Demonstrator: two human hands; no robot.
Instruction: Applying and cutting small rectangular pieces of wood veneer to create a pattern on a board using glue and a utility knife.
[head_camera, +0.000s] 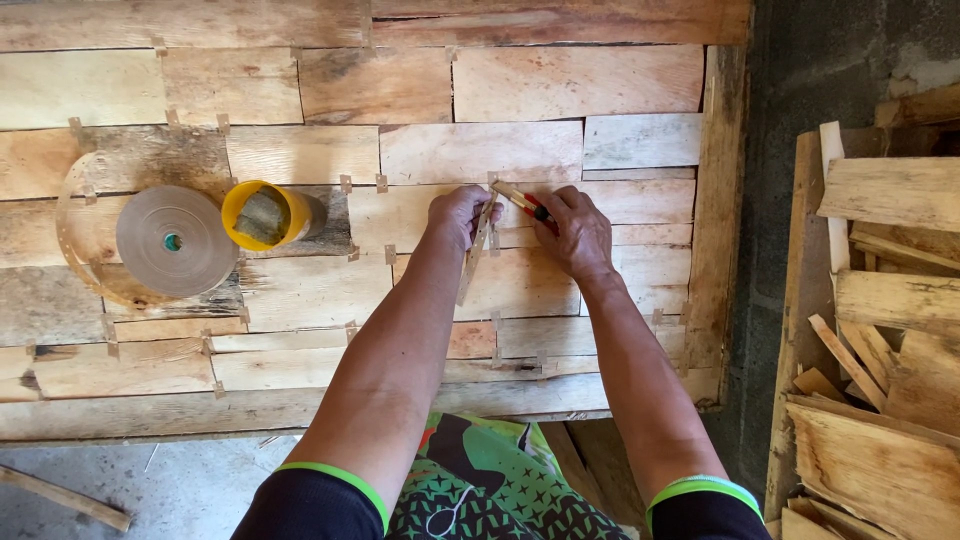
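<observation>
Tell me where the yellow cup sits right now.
In the head view the yellow cup lies on its side on the left part of the wooden panel, just right of the brown tape roll and well left of the left hand.

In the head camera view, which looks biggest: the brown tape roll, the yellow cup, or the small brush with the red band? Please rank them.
1. Brown tape roll, clearly the widest.
2. Yellow cup, lying on its side beside the roll.
3. Brush, thin and partly hidden by the right hand, so its full length is unsure.

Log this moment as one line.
left hand: holds tape strip | right hand: holds brush | surface: veneer sheets | nearby: tape roll, yellow cup
</observation>
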